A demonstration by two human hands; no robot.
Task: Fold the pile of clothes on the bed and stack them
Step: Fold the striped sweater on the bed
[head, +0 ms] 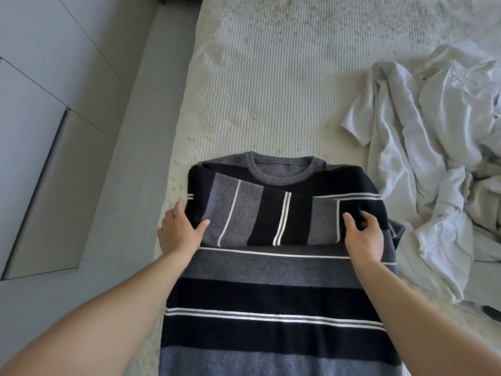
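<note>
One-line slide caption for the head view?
Both hands press folded sleeves on a striped sweater; white clothes wait beside it.

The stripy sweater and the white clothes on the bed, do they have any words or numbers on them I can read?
No readable words, numbers or labels anywhere in this view.
The striped sweater: only stripes, no tag or logo showing.
The white clothes: a faint grey patch near the top edge, too blurred to tell whether it is text.
The bed cover: plain ribbed fabric, no writing.
</note>
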